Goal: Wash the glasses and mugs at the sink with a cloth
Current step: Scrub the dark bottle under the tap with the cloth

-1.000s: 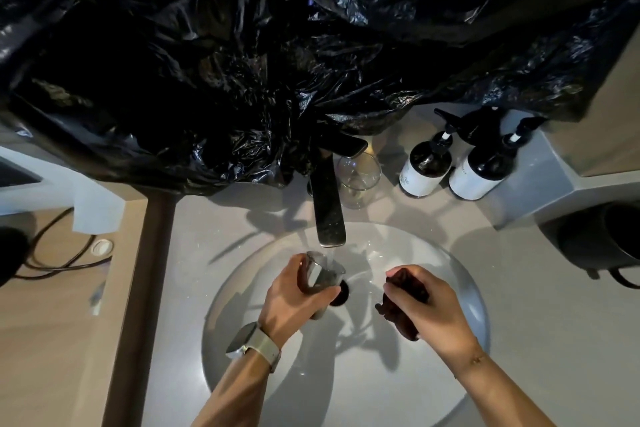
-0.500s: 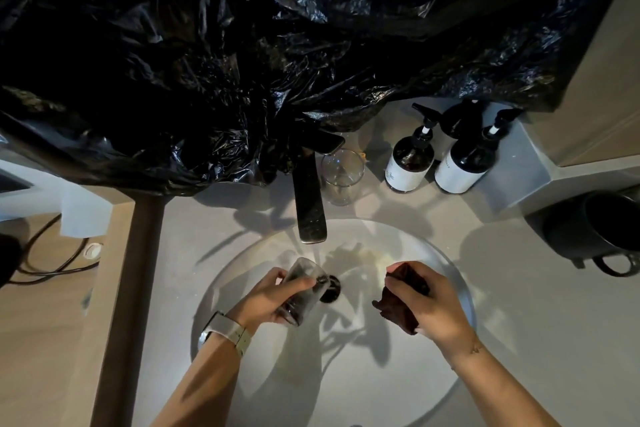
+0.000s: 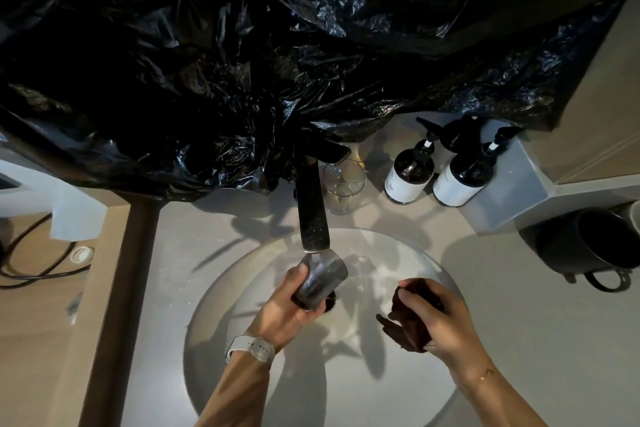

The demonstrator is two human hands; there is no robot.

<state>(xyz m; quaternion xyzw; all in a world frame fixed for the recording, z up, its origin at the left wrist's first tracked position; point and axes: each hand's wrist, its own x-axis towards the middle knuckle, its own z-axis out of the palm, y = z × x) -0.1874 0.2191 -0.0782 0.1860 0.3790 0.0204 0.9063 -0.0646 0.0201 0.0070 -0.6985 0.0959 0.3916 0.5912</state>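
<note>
Over the sink bowl (image 3: 242, 340), directly under the faucet spout (image 3: 313, 218): left hand (image 3: 289, 308) grips a clear glass (image 3: 320, 281), fingers and thumb wrapped round its lower half. Glass is tilted, mouth up toward the spout tip, base down near the drain. It reads dark and wet-looking against the pale basin; whether water is running into it is hard to tell. Pale watch (image 3: 251, 350) on the left wrist.

Right hand (image 3: 440, 319) clenches a dark cloth (image 3: 408, 322), bunched, one end hanging out below the fingers. Hand and cloth sit over the right side of the bowl, apart from the glass, not touching it.

Around:
- second clear glass (image 3: 343, 185) upright on the counter (image 3: 519, 305), just right of the faucet base
- two dark pump bottles (image 3: 408, 173) with white labels, side by side behind the basin on the right
- black mug (image 3: 588, 243) at the far right on the counter, handle toward the camera
- crumpled black plastic sheet (image 3: 242, 62) fills the upper half of the view, hangs down over the faucet base and hides whatever is behind it
- black cable (image 3: 34, 267) on the wooden surface at left
</note>
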